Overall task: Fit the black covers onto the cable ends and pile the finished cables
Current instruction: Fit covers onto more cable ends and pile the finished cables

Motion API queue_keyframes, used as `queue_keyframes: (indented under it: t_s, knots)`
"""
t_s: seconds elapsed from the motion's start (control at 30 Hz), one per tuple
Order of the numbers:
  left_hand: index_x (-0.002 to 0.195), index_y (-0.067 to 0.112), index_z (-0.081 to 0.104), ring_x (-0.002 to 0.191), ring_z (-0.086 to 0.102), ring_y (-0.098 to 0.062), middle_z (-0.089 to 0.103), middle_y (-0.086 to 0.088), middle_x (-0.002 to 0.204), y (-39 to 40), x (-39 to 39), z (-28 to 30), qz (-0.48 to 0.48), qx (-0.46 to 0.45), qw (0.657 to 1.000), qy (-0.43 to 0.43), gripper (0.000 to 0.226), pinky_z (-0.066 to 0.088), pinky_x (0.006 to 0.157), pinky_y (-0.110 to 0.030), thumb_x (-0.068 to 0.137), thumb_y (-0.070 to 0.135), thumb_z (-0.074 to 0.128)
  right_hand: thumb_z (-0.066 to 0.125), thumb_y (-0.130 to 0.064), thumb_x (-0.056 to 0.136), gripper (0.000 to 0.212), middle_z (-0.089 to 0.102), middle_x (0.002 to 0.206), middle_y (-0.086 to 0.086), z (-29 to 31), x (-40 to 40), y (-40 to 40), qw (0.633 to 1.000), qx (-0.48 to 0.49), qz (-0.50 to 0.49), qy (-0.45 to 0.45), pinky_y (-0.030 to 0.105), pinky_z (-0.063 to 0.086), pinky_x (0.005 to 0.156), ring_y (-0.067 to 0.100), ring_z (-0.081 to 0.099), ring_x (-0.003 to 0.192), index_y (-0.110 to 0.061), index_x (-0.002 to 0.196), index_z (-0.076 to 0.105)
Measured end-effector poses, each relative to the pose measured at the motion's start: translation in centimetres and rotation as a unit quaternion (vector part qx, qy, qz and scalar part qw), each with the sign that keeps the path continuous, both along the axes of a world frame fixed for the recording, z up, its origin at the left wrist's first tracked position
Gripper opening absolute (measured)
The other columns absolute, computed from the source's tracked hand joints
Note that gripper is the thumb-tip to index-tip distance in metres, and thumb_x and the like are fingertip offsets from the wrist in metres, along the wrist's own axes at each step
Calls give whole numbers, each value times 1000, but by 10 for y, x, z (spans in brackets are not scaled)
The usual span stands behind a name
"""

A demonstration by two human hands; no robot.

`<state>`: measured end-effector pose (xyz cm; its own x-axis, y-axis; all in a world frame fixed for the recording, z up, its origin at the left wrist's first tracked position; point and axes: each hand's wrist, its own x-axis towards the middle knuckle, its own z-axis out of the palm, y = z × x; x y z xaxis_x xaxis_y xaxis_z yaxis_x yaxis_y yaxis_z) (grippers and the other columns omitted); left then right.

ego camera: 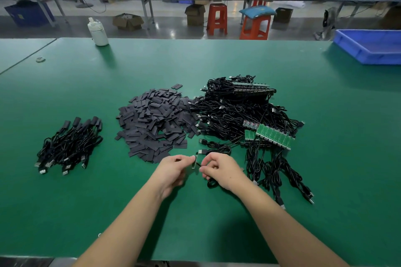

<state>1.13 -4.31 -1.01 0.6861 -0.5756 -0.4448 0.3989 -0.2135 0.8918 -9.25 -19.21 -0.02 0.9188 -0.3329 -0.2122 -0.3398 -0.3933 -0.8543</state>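
The biggest risk sits just beyond the right hand's fingers (213,163): the tangle of uncovered cables (238,110) with green circuit boards (274,137) could snag the loop trailing from that hand and drag neighbours along. Beyond the left hand's fingertips (191,158) lies the heap of black covers (154,121); a careless sweep would scatter it.

Between the hands, the small board end (196,161) is pinched by the left hand (173,171) at thumb and forefinger, while the right hand (223,171) pinches its cable. A cover may be tucked in the left fingers, but I cannot tell. A skewed cover would probably jam on the board.

Finished cables (69,145) lie piled well left of the fingers on the green bench mat (195,223). Far beyond them are a blue tray (368,47), a white bottle (98,32), orange stools (256,26) and more benches.
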Motion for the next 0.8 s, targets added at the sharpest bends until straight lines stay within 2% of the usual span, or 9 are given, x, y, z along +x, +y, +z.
queue_keyframes:
  t_s: [0.13,0.23,0.33,0.4,0.47,0.57,0.67,0.7,0.8]
  knots:
    - [80,17,71,51,20,-15,29,-4,61,5,3,4,-56,67,992,-88,30,13,52,-30,88,46,69,70,-22,91,13,73,70,-7,4,0,-3,1000,-29,11,-5,39,57,76,8,63,65,-29,83,64]
    - [90,14,74,52,15,-16,24,1,58,5,1,9,-104,54,993,-30,41,11,52,-29,94,52,59,73,-23,89,14,71,66,-10,7,1,-3,999,-25,17,-22,31,54,70,6,62,63,-29,81,64]
    - [86,15,74,50,14,-15,21,4,56,5,2,13,-119,28,992,9,33,14,47,-23,95,44,60,73,-20,89,14,68,64,-10,8,1,-6,999,-24,21,-31,26,50,64,3,59,59,-27,80,64]
    - [78,17,72,49,17,-15,23,3,55,8,3,15,-140,43,989,-25,28,15,46,-23,92,40,65,73,-21,89,12,65,66,-11,8,1,-11,998,-46,24,-31,20,46,59,-1,52,55,-28,82,65]
    - [73,17,71,49,21,-15,30,3,54,9,3,18,-167,92,974,-125,28,17,47,-26,91,39,67,71,-22,90,8,63,71,-12,8,1,-15,997,-62,45,-17,18,45,60,-2,49,56,-29,89,68]
    - [70,21,64,49,32,-12,42,7,53,8,7,17,-195,189,892,-362,29,28,50,-27,91,42,65,63,-27,93,22,66,87,-16,10,2,-16,986,-109,121,32,19,48,73,-2,58,74,-30,114,71]
    - [86,30,66,61,49,-11,53,10,62,6,5,17,-209,265,746,-574,23,40,58,-27,93,50,55,55,-30,98,27,72,108,-8,13,4,-15,963,-221,147,46,29,51,89,12,64,99,-28,119,72]
    - [95,32,68,69,56,-12,60,11,71,6,4,16,-205,260,722,-607,24,44,62,-27,94,51,53,54,-30,99,26,73,109,-7,14,4,-14,955,-259,142,33,31,51,89,15,64,101,-28,118,72]
    - [110,37,68,88,64,-13,71,10,93,6,3,14,-208,232,725,-614,28,50,70,-29,96,51,47,50,-32,100,28,72,106,-6,14,3,-10,932,-333,140,-8,33,51,82,19,63,100,-31,120,71]
